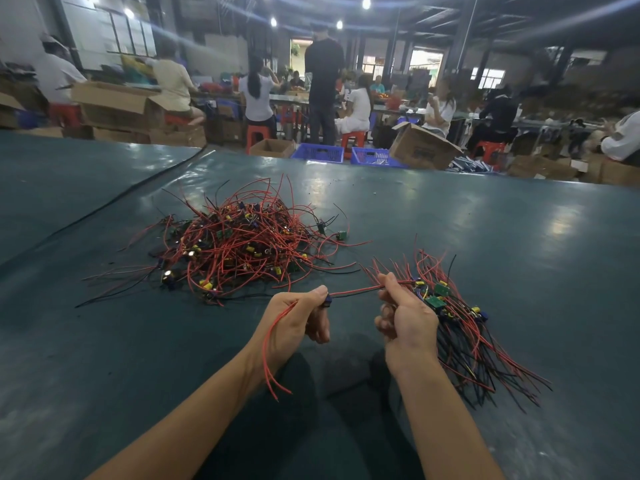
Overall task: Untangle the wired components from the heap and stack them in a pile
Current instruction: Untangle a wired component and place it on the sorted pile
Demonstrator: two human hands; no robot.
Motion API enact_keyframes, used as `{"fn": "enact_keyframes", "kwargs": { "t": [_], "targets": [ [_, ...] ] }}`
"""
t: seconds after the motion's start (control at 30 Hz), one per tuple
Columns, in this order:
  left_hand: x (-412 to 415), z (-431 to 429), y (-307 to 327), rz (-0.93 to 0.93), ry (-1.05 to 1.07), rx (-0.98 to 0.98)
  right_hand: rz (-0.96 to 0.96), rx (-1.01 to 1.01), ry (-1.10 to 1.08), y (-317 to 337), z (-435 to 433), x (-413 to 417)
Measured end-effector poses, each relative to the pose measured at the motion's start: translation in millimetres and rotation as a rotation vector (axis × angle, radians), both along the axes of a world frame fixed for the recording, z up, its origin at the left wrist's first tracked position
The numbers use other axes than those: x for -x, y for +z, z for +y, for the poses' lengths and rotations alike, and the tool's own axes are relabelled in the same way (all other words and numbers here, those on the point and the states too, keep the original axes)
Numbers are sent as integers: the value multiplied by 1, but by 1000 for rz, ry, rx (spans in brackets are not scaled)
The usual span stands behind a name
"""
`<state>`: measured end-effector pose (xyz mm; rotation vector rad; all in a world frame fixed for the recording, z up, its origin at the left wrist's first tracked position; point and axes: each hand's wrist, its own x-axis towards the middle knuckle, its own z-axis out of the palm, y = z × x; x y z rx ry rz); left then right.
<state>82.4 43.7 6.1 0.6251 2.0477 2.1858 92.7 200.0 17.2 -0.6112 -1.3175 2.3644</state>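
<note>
A tangled heap (239, 244) of red and black wires with small green boards and yellow parts lies on the dark green table, ahead and left of my hands. A sorted pile (464, 327) of the same components, wires fanned toward me, lies at the right. My left hand (298, 320) pinches one wired component (327, 301) at its small blue part, and a red wire trails down past the wrist. My right hand (405, 317) pinches that component's red and black wires, stretched between the two hands, just left of the pile.
The dark green table cover (450, 216) has a raised fold running diagonally at the far left. Beyond the far edge stand cardboard boxes (422, 147), blue crates (318, 152) and red stools, with several people working at other tables.
</note>
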Motion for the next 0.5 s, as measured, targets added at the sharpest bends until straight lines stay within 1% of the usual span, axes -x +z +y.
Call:
{"fn": "enact_keyframes", "kwargs": {
  "t": [0.07, 0.17, 0.23, 0.37, 0.43, 0.5],
  "targets": [
    [-1, 0, 0, -7, -8, -9, 31, -4, -8, 0, 1, 1],
    [-1, -1, -1, -15, -12, -14, 65, -63, 21, 1, 4, -1],
    [-1, -1, 0, -27, -2, -17, 65, -149, 93, 1, 0, -3],
    [-2, 0, -1, -39, 3, -27, 32, -394, 262, -1, -29, -10],
    [-1, 0, -1, -33, -8, -22, 46, -452, 271, -1, -39, -11],
    [-1, -1, 0, -13, -11, 9, 44, -450, 229, 0, -36, -11]
  ]
}}
